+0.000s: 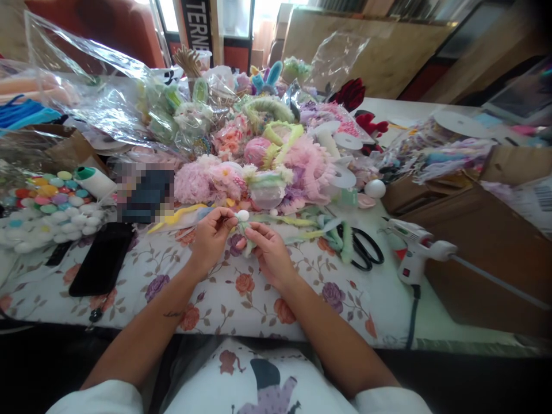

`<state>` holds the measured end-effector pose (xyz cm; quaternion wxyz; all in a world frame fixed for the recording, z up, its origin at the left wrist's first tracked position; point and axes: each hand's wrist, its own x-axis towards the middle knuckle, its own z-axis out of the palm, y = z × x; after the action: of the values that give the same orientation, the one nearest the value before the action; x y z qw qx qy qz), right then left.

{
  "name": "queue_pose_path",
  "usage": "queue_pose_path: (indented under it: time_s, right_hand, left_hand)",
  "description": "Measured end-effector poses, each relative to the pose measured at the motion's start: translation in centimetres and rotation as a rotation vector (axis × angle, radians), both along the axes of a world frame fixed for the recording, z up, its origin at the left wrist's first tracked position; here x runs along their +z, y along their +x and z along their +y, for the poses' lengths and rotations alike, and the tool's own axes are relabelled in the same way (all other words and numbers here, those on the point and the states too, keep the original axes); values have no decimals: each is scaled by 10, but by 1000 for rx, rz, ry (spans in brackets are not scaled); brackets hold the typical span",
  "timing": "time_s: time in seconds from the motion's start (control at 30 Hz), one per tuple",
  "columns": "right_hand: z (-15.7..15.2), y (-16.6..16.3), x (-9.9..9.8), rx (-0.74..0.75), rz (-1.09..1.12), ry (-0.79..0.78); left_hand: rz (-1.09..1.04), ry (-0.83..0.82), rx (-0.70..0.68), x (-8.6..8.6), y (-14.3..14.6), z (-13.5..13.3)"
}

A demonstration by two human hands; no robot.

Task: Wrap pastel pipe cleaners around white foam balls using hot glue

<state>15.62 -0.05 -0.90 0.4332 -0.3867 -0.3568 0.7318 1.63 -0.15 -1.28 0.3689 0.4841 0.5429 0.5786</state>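
Note:
My left hand (212, 233) and my right hand (268, 246) meet over the floral tablecloth (241, 293), both with fingers pinched. Between them they hold a small craft piece: a white ball (242, 215) on top of a fuzzy pale-green stem (245, 240). My left fingertips pinch just beside the ball, and my right fingers grip the fuzzy stem below it. Loose green and yellow fuzzy strips (302, 223) lie on the cloth right behind my hands.
Black scissors (364, 248) and a white glue gun (413, 248) lie right of my hands. A black phone (102, 259) and a bag of coloured pompoms (47, 207) sit left. A heap of pastel lace trims (259, 155) fills the back, cardboard boxes (474, 230) the right.

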Motion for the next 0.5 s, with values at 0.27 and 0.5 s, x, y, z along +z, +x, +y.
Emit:
queue_pose_path:
  time_s: [0.27, 0.5]
  right_hand:
    - [1, 3, 2, -2, 31, -22]
    - [3, 3, -2, -14, 11, 8]
  left_hand:
    - [245, 141, 0, 2, -3, -3]
    - [491, 350, -40, -3, -6, -1]
